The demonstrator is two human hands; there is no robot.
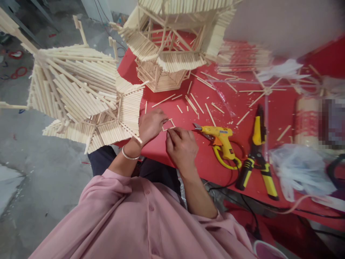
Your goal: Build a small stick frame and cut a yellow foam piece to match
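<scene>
My left hand (pixel 151 124) and my right hand (pixel 181 146) meet over a small square frame of thin wooden sticks (pixel 168 125) lying on the red table (pixel 188 154). Fingers of both hands pinch the frame's sides. A bangle sits on my left wrist. Just to the right of my right hand lies a yellow glue gun (pixel 219 138), its nozzle pointing toward the frame. Loose sticks (pixel 194 103) are scattered beyond the hands.
A large stick-built roof panel (pixel 81 97) hangs over the table's left edge. A stick-built tower model (pixel 172 50) stands at the back. Yellow-handled cutters (pixel 257 151), a clear plastic bag (pixel 302 171) and stacked sticks (pixel 242 55) lie to the right. Cables run along the front edge.
</scene>
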